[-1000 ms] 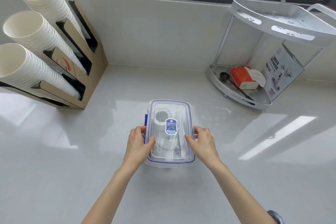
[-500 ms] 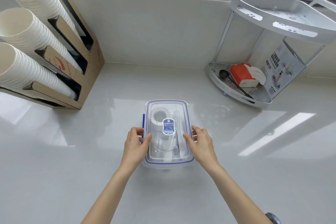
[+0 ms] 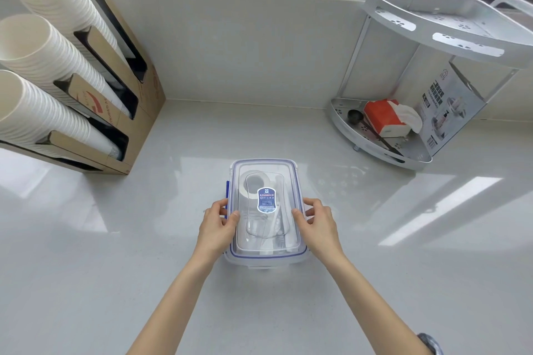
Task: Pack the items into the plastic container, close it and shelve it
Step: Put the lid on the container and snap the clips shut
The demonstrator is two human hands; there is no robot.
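Observation:
A clear plastic container (image 3: 266, 261) with a blue-rimmed lid (image 3: 265, 170) rests on the white counter, lid on top. Through the lid I make out a white tape roll and some pale items inside. A blue label sits in the lid's middle. My left hand (image 3: 217, 223) grips the container's left side, thumb on the lid and fingers at the blue side latch (image 3: 227, 192). Mirroring it, my right hand (image 3: 317, 222) holds the right side, thumb on the lid edge.
A cardboard dispenser (image 3: 115, 101) with three stacks of paper cups stands at the back left. A white two-tier corner shelf (image 3: 438, 26) stands at the back right; its lower tier holds an orange tissue pack (image 3: 383, 118), a dark spoon and a printed box.
Both hands stay on the container's sides with barely any shift. The view has tilted a little, so the container sits slightly lower in frame.

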